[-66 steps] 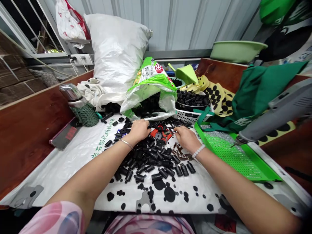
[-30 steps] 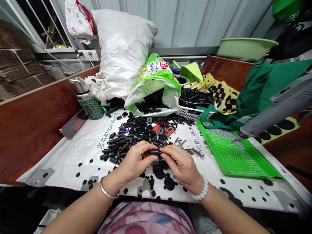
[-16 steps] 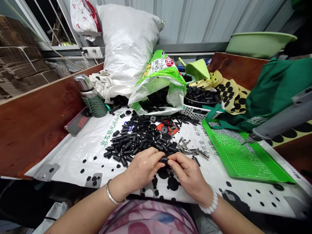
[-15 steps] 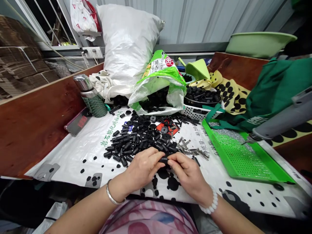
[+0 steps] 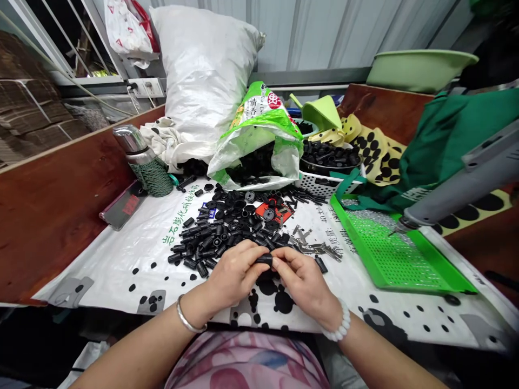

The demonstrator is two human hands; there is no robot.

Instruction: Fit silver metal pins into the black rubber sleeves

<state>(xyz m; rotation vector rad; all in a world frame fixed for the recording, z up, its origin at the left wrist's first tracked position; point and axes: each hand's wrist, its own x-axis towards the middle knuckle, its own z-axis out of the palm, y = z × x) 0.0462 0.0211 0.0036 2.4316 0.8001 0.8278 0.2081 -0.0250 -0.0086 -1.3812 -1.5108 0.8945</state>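
Between my two hands is a small black cylindrical plastic part [image 5: 265,260], held level over the near edge of the parts pile. My left hand [image 5: 239,270] pinches its left side between thumb and fingers. The fingertips of my right hand [image 5: 302,275] close on its right end; whether they hold a second small piece is hidden. Just beyond lies a heap of black plastic parts [image 5: 227,229], with cylinders, caps and discs mixed together. Flat metal strips [image 5: 320,246] lie loose to the right of the heap.
A green perforated tray [image 5: 401,265] holds small shiny pieces, with a grey electric screwdriver [image 5: 454,189] above it. Behind the heap are an open green-and-white bag [image 5: 259,129], a white basket [image 5: 324,185] and a large white sack [image 5: 206,70]. A thermos [image 5: 144,162] and phone [image 5: 121,205] sit left.
The camera view has shifted slightly. My right fingertips have come closer against my left ones at the black part, and more of its length shows between them.
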